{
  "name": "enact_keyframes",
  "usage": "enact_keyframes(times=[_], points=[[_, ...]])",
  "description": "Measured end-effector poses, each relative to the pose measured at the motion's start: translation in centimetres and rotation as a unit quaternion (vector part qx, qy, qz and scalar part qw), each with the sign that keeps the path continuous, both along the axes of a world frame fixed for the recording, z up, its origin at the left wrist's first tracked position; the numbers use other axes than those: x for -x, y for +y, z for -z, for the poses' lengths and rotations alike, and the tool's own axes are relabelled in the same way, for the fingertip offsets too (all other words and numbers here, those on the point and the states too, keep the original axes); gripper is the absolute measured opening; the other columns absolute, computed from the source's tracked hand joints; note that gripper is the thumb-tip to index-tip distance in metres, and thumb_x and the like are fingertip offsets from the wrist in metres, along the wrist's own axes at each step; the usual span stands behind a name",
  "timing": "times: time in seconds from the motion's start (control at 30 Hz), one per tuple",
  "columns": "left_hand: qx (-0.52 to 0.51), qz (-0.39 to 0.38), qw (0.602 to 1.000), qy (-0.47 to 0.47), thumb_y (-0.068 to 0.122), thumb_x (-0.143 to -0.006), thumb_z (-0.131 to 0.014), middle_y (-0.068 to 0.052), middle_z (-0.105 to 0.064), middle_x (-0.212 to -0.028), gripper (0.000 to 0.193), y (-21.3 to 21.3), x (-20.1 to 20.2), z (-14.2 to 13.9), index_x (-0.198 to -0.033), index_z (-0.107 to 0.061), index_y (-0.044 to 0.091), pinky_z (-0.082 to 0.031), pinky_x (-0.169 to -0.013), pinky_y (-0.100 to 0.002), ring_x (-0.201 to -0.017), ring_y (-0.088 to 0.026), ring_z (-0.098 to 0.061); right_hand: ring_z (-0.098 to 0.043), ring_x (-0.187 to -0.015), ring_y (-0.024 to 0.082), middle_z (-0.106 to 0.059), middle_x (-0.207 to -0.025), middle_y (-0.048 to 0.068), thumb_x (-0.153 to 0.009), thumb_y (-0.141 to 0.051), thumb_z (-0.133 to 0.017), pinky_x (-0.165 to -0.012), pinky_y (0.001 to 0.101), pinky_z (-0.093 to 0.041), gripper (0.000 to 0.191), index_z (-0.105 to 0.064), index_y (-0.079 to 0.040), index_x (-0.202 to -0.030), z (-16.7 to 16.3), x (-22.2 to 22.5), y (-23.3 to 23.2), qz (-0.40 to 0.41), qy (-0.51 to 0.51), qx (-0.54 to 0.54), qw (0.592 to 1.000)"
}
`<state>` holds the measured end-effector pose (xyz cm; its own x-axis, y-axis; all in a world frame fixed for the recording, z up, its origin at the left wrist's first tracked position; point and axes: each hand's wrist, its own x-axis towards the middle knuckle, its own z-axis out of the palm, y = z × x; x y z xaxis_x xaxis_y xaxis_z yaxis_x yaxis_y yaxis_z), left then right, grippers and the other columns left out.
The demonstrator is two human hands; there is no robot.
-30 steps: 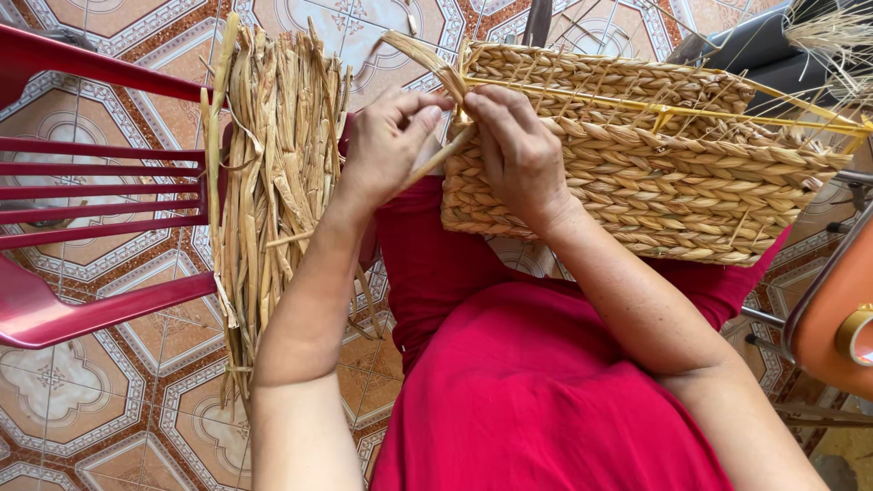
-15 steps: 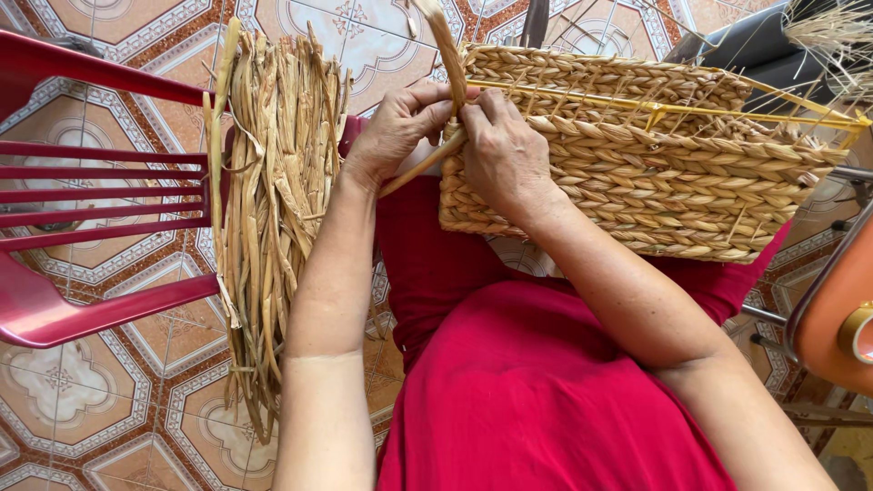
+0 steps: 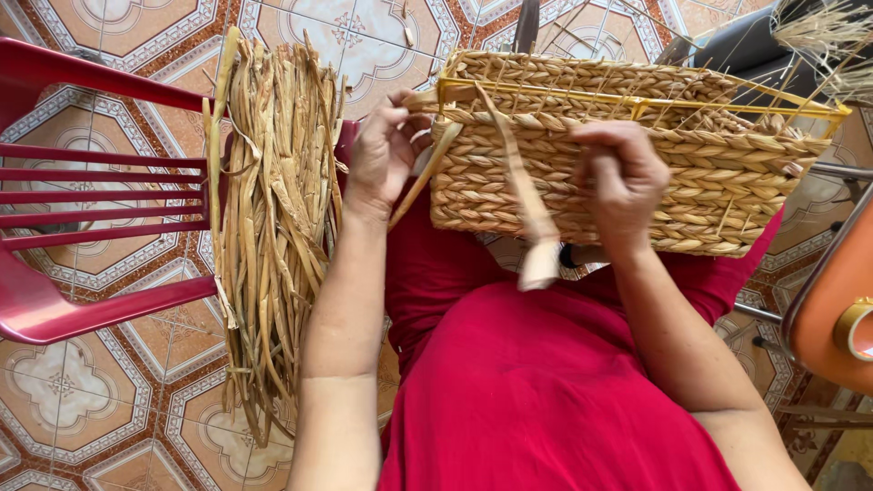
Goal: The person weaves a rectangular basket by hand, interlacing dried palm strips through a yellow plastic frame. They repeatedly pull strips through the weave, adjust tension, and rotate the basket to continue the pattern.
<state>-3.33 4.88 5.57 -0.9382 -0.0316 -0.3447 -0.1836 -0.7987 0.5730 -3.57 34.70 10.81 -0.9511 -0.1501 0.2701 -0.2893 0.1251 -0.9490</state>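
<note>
A half-woven straw basket (image 3: 691,173) on a yellow wire frame rests on my lap, over red clothing. At its left corner my left hand (image 3: 386,150) pinches the weave and a flat straw strand. Further right, my right hand (image 3: 623,177) presses against the basket's near wall with its fingers curled on the braid. A loose flat straw strand (image 3: 527,205) runs from the rim down across the wall, its end hanging between my hands.
A thick bundle of dried straw strands (image 3: 273,218) hangs over the arm of a red plastic chair (image 3: 91,182) at left. An orange chair edge (image 3: 837,309) is at right. More straw (image 3: 827,36) lies top right. Patterned floor tiles lie below.
My right hand has slid rightwards along the basket wall, away from the corner. The strand that stood up between my hands now hangs down over the wall.
</note>
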Motion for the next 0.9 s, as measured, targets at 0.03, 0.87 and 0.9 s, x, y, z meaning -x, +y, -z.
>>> enact_keyframes(times=[0.03,0.87,0.9], points=[[0.022,0.005,0.999,0.022,0.016,-0.091,-0.072,-0.004,-0.070,-0.095,0.024,0.0,-0.4,-0.3,-0.113,-0.066,0.006,-0.061,-0.073,-0.027,-0.083,-0.013,-0.069,-0.062,-0.072,0.006,-0.071,-0.109,0.006,-0.110,0.011,-0.049,-0.065,0.0190,-0.050,0.023,-0.068,-0.002,-0.113,0.1,-0.4,1.2,0.016,-0.001,0.016,1.000],[-0.027,-0.274,0.961,0.021,0.038,-0.102,-0.057,0.000,-0.066,-0.065,0.034,-8.8,-1.4,2.8,-0.097,-0.072,0.008,-0.036,-0.038,-0.022,-0.043,-0.006,-0.044,-0.060,-0.076,0.007,-0.067,-0.110,0.006,-0.110,0.013,-0.055,-0.068,0.0202,-0.049,0.017,-0.066,0.002,-0.116,1.4,-1.6,3.6,0.047,0.006,-0.029,0.998],[-0.009,-0.299,0.953,0.035,0.036,-0.106,-0.056,-0.002,-0.066,-0.069,0.033,-9.6,-2.1,2.5,-0.103,-0.072,0.007,-0.037,-0.042,-0.021,-0.046,-0.007,-0.045,-0.058,-0.074,0.005,-0.069,-0.109,0.005,-0.111,0.012,-0.057,-0.066,0.0188,-0.048,0.015,-0.064,0.001,-0.119,1.1,-1.5,3.1,0.045,-0.005,-0.017,0.999]])
